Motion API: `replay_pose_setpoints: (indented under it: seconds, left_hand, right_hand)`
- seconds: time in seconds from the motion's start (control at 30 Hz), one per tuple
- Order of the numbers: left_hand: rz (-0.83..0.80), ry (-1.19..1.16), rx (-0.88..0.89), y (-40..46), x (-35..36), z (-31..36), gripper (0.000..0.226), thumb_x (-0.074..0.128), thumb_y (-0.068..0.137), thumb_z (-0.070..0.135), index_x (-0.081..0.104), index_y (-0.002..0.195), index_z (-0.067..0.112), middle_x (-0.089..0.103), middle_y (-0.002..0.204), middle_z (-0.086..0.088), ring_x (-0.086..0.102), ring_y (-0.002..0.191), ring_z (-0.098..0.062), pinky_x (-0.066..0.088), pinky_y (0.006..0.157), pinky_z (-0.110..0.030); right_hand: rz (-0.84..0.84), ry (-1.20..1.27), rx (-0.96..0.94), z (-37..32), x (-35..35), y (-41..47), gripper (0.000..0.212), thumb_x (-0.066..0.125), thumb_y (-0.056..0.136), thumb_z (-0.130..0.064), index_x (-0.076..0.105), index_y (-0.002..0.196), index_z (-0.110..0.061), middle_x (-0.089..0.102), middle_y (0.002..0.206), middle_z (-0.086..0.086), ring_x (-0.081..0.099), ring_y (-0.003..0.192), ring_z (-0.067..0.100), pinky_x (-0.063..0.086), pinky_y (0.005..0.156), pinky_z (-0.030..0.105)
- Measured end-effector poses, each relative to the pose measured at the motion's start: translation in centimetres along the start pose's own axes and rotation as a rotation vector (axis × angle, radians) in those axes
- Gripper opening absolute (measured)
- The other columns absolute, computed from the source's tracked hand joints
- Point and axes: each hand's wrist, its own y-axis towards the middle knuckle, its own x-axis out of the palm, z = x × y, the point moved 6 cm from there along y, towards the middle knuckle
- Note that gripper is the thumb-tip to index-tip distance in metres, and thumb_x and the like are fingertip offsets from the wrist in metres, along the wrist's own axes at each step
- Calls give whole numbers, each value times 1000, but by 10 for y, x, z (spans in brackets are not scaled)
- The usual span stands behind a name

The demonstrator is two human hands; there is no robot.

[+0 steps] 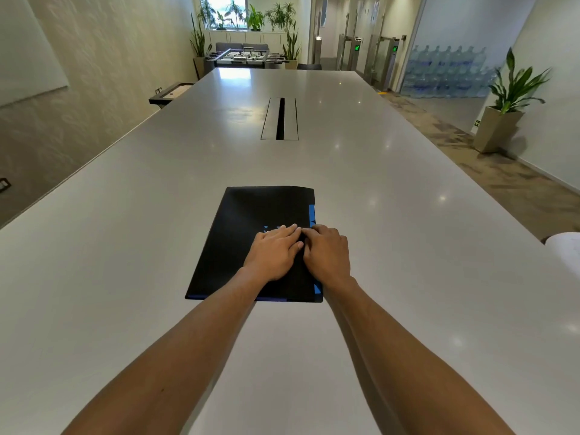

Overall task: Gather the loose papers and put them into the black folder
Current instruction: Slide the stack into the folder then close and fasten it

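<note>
Both forearms reach forward; the left hand [274,252] lies flat, fingers extended, on the closed black folder [238,243], while the right hand [328,254] presses beside it with fingers curled at the folder's right edge, gripping nothing visible. The folder lies on the long white table [125,246]; potted plants [514,89] stand far right.

The folder [248,233] is plain black, with a bright blue strip along its right edge and a thin blue line along its near edge; small blue marks show on its cover. The counter [157,215] is pale glossy grey-white, with a black slot [280,118] between silver-grey panels. The plants' [514,86] leaves are green, their planter [496,128] beige.
</note>
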Motion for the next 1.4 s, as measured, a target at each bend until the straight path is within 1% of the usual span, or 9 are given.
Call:
replay_pose_setpoints:
  seconds: [0.57, 0.73, 0.8, 0.9, 1.0, 1.07, 1.23, 1.33, 1.4]
  left_hand:
    - [-52, 33, 9, 2, 1, -1, 49, 29, 102, 45, 33, 148, 29, 31, 158, 4, 27, 144, -17, 24, 113, -47]
    - [41, -106, -14, -3, -13, 1, 43, 43, 100, 39, 48, 141, 26, 42, 152, 0, 39, 137, -19, 30, 111, -45]
    - [163, -200, -75, -9, -27, -4, 39, 51, 97, 34, 56, 134, 22, 52, 143, -2, 46, 131, -18, 36, 109, -44]
    - [318, -125, -252, -26, -47, -23, 38, 58, 93, 35, 61, 128, 21, 58, 134, -2, 51, 123, -20, 41, 102, -44]
    - [212, -51, -520, -44, -51, -52, 51, 54, 91, 46, 50, 136, 24, 47, 144, -6, 39, 133, -29, 31, 103, -54]
    - [97, -49, -639, -55, -47, -65, 60, 51, 90, 53, 41, 142, 24, 38, 149, -11, 32, 136, -33, 28, 104, -58]
    - [46, -51, -665, -61, -50, -69, 70, 53, 87, 58, 32, 146, 25, 33, 150, -15, 37, 132, -39, 31, 103, -56]
    - [79, -135, -691, -60, -59, -81, 72, 58, 85, 58, 34, 145, 26, 41, 144, -12, 45, 125, -38, 37, 99, -54]
    - [120, -252, -695, -58, -68, -93, 71, 62, 83, 55, 40, 143, 25, 50, 137, -10, 51, 121, -34, 43, 98, -52]
  right_hand:
    - [-95, -106, 11, -4, 7, -2, 35, 43, 97, -31, 57, 127, -21, 59, 127, 5, 51, 114, 25, 38, 95, 38]
    - [-96, -35, 61, -9, -3, -6, 36, 45, 95, -29, 56, 129, -22, 57, 129, 8, 52, 114, 25, 40, 96, 39]
    - [-71, -1, 129, -8, -12, -9, 38, 49, 92, -28, 54, 130, -20, 59, 122, 11, 55, 107, 26, 44, 90, 38]
    - [-108, 28, 296, 1, -21, -17, 44, 52, 90, -38, 50, 129, -17, 60, 112, 9, 56, 96, 24, 45, 74, 34]
    - [-190, 36, 376, 9, -23, -26, 48, 53, 87, -50, 52, 120, -15, 63, 105, 7, 51, 81, 19, 40, 64, 31]
    - [-232, 49, 394, 10, -22, -29, 53, 53, 85, -56, 52, 119, -15, 64, 106, 6, 57, 85, 21, 43, 64, 32]
    - [-253, 123, 433, 7, -21, -30, 59, 55, 83, -61, 51, 119, -15, 62, 104, 4, 49, 79, 15, 38, 61, 30]
    - [-221, 238, 497, 9, -18, -31, 55, 58, 84, -57, 51, 115, -13, 52, 91, -1, 47, 73, 10, 37, 57, 25]
    - [-212, 372, 538, 10, -13, -31, 43, 60, 84, -53, 52, 104, -16, 55, 87, -3, 47, 66, 5, 35, 52, 20]
